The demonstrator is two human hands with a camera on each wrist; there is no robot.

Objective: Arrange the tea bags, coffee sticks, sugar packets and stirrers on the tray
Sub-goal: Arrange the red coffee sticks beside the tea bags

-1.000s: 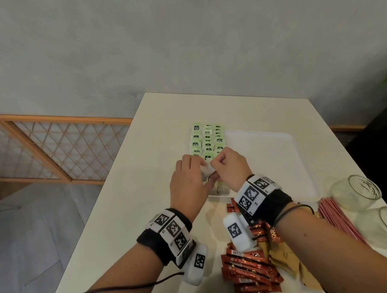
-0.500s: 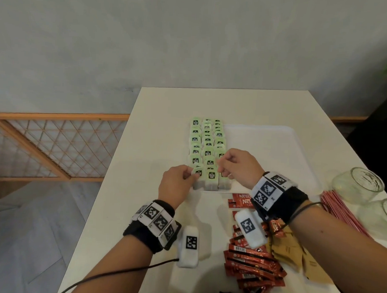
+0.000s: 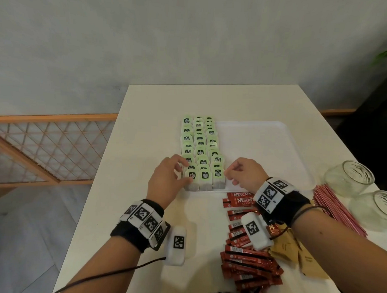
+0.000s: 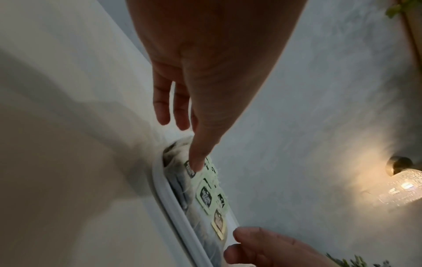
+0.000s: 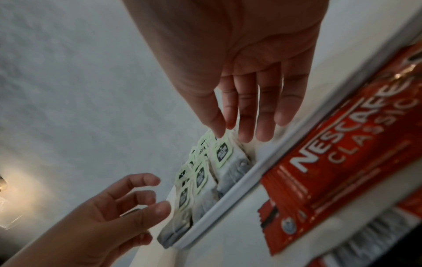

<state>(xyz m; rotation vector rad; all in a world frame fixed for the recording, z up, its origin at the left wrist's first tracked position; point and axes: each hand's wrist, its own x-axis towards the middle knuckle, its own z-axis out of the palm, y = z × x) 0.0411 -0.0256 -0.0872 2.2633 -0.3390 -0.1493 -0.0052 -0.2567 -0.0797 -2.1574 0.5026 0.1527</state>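
Note:
Green-tagged tea bags stand in three columns along the left side of the white tray. My left hand is at the left end of the front row, fingers relaxed, thumb on the front-left bag's tag. My right hand is at the right end, fingers nearly straight, tips touching the front-right bag. Neither hand holds anything. Red coffee sticks, brown sugar packets and pink stirrers lie on the table near the tray's front edge.
Two glass jars stand at the table's right edge beside the stirrers. The right part of the tray is bare. The table's left edge runs close to my left wrist; a wooden lattice rail lies beyond it.
Both hands held one tea bag together over the tray's front. That bag now stands in the front row, and the hands have parted to either end of it.

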